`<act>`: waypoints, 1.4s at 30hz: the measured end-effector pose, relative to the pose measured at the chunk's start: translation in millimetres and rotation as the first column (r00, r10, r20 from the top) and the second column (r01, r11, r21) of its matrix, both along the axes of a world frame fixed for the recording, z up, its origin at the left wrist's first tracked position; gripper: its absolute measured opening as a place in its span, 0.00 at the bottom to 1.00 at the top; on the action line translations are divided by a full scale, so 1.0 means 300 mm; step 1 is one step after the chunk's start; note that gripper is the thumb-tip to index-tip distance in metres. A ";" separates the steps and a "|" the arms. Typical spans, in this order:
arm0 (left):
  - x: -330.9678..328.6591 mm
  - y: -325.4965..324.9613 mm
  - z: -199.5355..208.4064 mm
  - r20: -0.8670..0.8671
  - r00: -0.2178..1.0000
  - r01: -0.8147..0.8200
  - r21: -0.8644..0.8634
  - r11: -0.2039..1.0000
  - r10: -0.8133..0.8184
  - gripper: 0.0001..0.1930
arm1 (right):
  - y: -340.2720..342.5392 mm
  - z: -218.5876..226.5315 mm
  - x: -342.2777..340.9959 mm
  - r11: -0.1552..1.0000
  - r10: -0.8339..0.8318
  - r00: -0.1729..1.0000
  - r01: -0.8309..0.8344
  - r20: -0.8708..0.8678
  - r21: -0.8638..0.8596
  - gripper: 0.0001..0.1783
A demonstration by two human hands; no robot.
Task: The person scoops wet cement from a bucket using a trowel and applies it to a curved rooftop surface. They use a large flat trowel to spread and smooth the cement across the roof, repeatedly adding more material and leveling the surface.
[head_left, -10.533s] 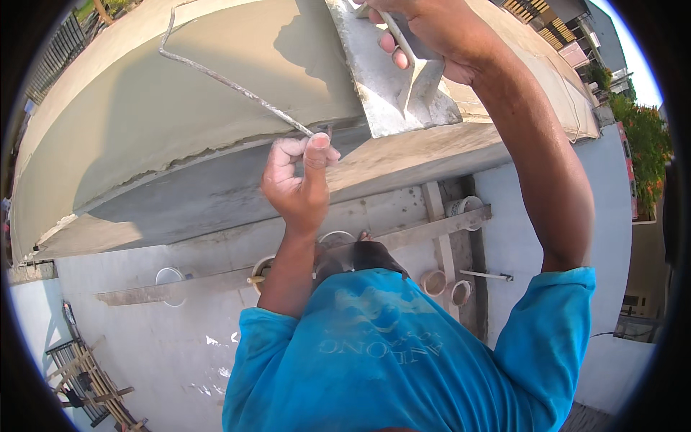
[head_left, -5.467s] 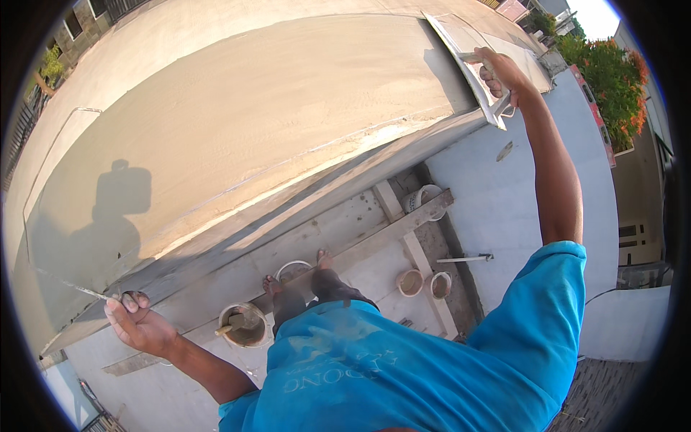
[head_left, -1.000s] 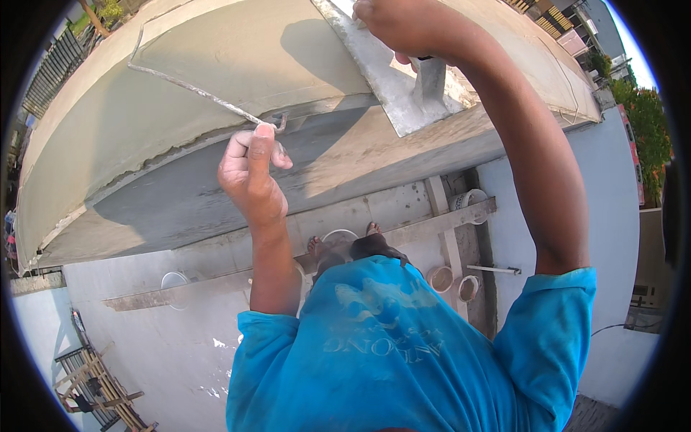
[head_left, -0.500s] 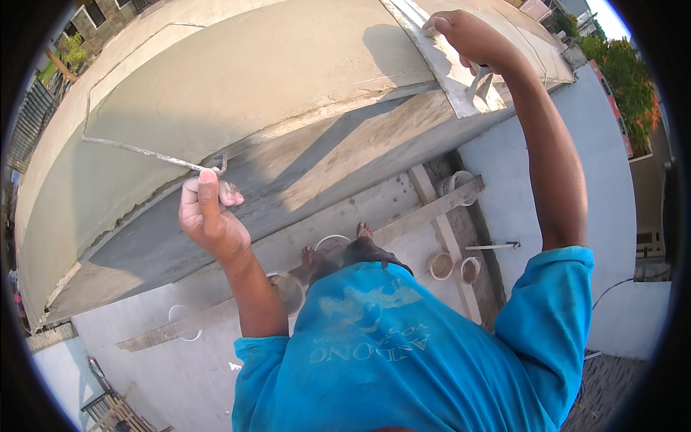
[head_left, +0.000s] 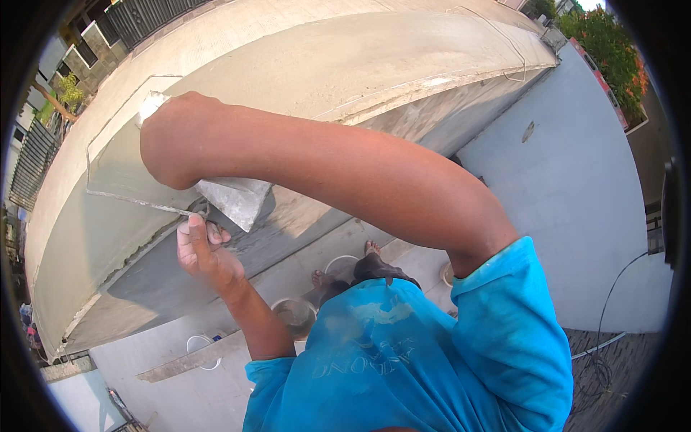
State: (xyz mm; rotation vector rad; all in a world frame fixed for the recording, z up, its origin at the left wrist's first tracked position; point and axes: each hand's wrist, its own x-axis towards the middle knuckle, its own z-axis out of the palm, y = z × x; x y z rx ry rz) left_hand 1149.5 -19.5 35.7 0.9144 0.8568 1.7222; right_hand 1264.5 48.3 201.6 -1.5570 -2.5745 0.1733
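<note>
Plastering trowel [head_left: 237,201] sits at the left part of the cement-coated ledge [head_left: 403,54], one corner jutting past the front edge and most of it hidden under the right hand [head_left: 176,144], so from here I can't tell how tightly those fingers are closed or what they grip. On the left hand [head_left: 207,253] I can see thumb and forefinger pinched together on a bent metal rod [head_left: 137,201] near one end, the other fingers loosely curled. Crowding worries me: the trowel's corner lies just beside those fingertips, and with the right forearm [head_left: 324,147] blocking the view, a blind shift might knock the rod or nip a knuckle. A tilted blade could gouge the coat, and pressure on the ragged front edge could crumble it. The surface looks smooth and pale, sunlit toward the right, shaded at the left. Below, bare feet [head_left: 372,248] stand near a round bucket [head_left: 314,311], a plank [head_left: 173,369] farther left; a pale blue wall [head_left: 590,173] and flowering shrub [head_left: 608,61] fill the right.
</note>
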 end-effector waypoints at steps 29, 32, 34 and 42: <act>0.000 -0.018 -0.052 -0.096 0.915 -0.393 0.005 0.920 0.392 0.10 | -0.180 -0.029 1.578 0.776 -0.629 0.763 0.629 0.150 0.051 0.19; 0.017 -0.016 -0.046 -0.099 0.887 -0.454 -0.013 0.891 0.450 0.10 | -0.220 -0.040 1.703 0.722 -0.692 0.722 0.692 0.014 0.017 0.21; 0.010 -0.019 -0.044 -0.098 0.873 -0.481 -0.015 0.877 0.477 0.11 | -0.233 -0.039 1.792 0.696 -0.718 0.696 0.718 0.028 0.001 0.21; -0.023 -0.009 -0.078 -0.027 0.896 -0.445 -0.021 0.895 0.444 0.13 | -0.372 0.059 2.083 0.598 -0.778 0.554 0.797 -0.297 -0.078 0.21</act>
